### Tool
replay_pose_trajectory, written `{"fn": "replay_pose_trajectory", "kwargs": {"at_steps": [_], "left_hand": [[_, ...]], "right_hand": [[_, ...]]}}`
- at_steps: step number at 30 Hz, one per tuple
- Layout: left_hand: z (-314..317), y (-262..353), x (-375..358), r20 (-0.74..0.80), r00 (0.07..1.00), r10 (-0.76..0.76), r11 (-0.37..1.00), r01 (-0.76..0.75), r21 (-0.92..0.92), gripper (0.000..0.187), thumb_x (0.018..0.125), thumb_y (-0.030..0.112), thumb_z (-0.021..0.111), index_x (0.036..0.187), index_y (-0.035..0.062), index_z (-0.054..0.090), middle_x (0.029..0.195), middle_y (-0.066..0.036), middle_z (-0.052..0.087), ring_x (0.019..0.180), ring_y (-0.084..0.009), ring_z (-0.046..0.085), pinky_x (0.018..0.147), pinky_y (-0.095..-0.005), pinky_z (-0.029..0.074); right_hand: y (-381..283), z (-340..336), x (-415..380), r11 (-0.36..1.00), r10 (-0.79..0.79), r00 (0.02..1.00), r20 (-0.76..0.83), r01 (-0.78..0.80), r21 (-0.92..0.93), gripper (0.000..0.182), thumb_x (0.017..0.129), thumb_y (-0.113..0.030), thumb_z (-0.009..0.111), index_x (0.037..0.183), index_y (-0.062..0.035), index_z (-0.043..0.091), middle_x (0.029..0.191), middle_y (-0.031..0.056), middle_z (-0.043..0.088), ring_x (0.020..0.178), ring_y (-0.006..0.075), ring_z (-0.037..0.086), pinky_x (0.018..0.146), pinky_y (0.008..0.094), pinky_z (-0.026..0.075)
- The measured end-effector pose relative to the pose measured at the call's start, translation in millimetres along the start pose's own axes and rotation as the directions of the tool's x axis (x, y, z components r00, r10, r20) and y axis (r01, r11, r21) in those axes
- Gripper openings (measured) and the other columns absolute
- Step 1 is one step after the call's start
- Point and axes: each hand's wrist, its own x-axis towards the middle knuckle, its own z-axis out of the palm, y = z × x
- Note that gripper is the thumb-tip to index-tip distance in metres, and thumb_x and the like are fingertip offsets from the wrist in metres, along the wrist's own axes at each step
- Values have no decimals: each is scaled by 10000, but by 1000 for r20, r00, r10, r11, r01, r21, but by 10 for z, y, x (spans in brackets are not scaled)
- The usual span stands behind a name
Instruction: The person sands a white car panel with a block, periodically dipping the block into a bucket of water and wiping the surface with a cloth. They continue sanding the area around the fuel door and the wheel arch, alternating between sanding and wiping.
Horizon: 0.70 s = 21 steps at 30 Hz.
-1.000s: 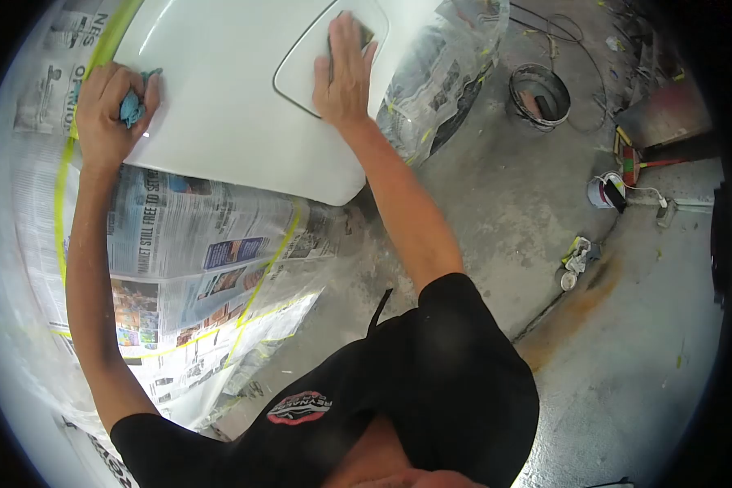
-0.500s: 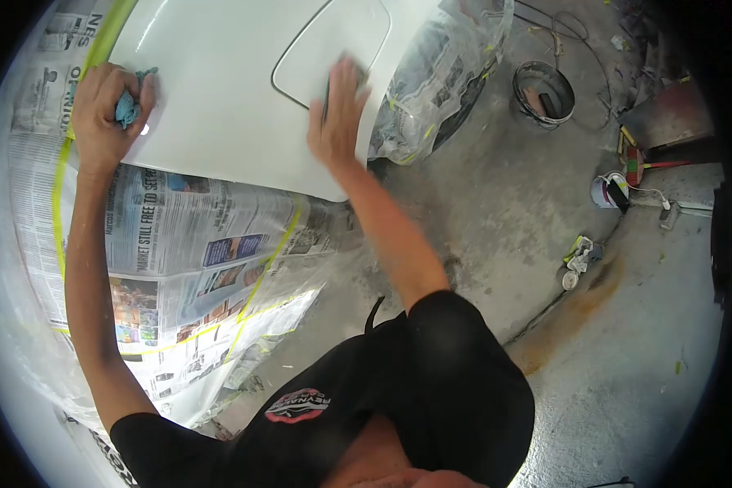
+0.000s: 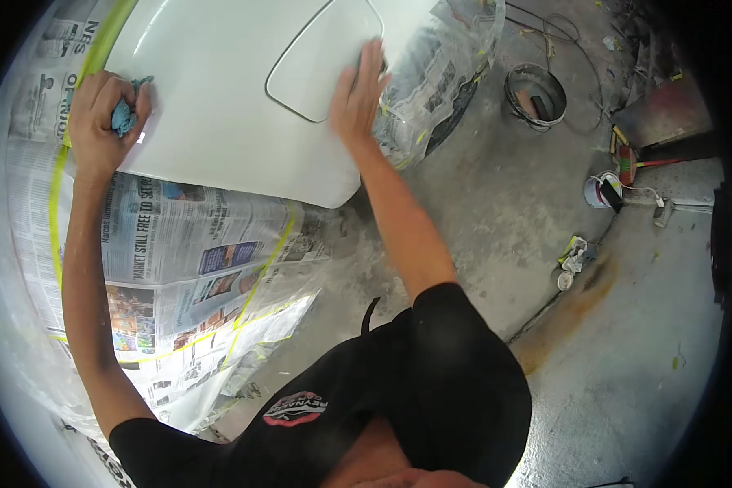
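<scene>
A glossy white car body panel (image 3: 203,98) spans the upper middle, with a fuel filler flap (image 3: 305,69) outlined in it. My left hand (image 3: 106,122) is closed around a crumpled blue cloth (image 3: 123,119) at the panel's left edge, beside the yellow-green masking tape. My right hand (image 3: 358,102) lies on the panel at the flap's right edge, fingers straight and together. Dark edges of a thin flat piece (image 3: 383,65) show at the sides of those fingers; most of it is hidden under them.
Taped newspaper masking (image 3: 187,244) covers the area below the panel. Plastic and newspaper wrap the wheel (image 3: 443,73). On the concrete floor to the right are a black bucket (image 3: 537,93), a hose, a white pail (image 3: 602,191) and a crumpled wrapper (image 3: 575,254).
My right hand has slid to the right and slightly up, from the flap's lower edge to its right edge. My left hand stays closed on the cloth. The view has shifted slightly.
</scene>
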Motion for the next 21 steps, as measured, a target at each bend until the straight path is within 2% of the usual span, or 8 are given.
{"fn": "replay_pose_trajectory", "kwargs": {"at_steps": [2,6,9,11,14,16,18,21], "left_hand": [[-11,-11,-12,0,1000,3,1000,-3,-2,264,752,47,798,727,78,537,751,-57,550,689,-243,545,647,-353,444],[-21,-10,31,-28,999,18,1000,-18,-10,266,745,47,800,726,81,536,749,-56,545,693,-243,549,650,-354,447],[-35,-11,2,-5,1000,18,1000,-18,0,276,758,14,794,719,62,525,743,-80,550,689,-249,556,647,-352,445],[-15,-5,-2,-5,1000,13,1000,-13,7,283,766,-3,791,715,53,518,740,-91,553,688,-252,560,646,-350,444],[-10,-10,2,-14,1000,15,1000,-15,17,266,760,60,794,726,77,531,734,-54,538,694,-243,557,650,-353,450],[-14,-12,-11,-5,1000,2,1000,-2,11,264,763,63,795,729,78,533,732,-55,537,692,-243,557,650,-354,450],[-21,-3,2,-12,1000,12,1000,-12,6,263,764,65,796,731,79,535,730,-54,536,690,-244,556,649,-357,449],[8,-25,3,-25,999,39,999,-39,4,263,762,65,798,732,80,537,728,-53,535,688,-244,554,650,-361,449]], "right_hand": [[-56,-15,358,999,17,1000,-26,-16,46,561,1044,-219,373,1553,1,287,1630,224,260,1526,374,223,1165,698,34],[192,-58,16,998,-52,998,46,53,-16,554,1010,-178,428,1520,18,336,1603,239,308,1497,426,250,1182,661,77],[14,30,514,956,-266,963,-43,270,119,569,992,-167,459,1521,5,339,1610,224,306,1498,432,244,1173,676,81],[-139,-1,717,930,-363,931,38,360,66,588,984,-175,486,1526,-3,337,1619,226,284,1498,437,240,1172,676,105],[-72,-109,351,915,-393,900,187,404,-21,648,959,-193,539,1542,-17,318,1632,216,263,1505,426,235,1170,683,132],[49,-84,-477,907,-415,869,271,418,49,712,943,-219,573,1566,-39,281,1646,187,247,1521,401,219,1177,684,131],[61,-188,-1175,937,-349,816,462,319,144,729,949,-247,565,1580,-58,253,1657,174,222,1527,386,216,1185,687,86],[152,-166,-922,942,-284,886,367,329,-63,731,960,-255,548,1591,-67,230,1665,164,209,1530,385,211,1179,694,33]]}}
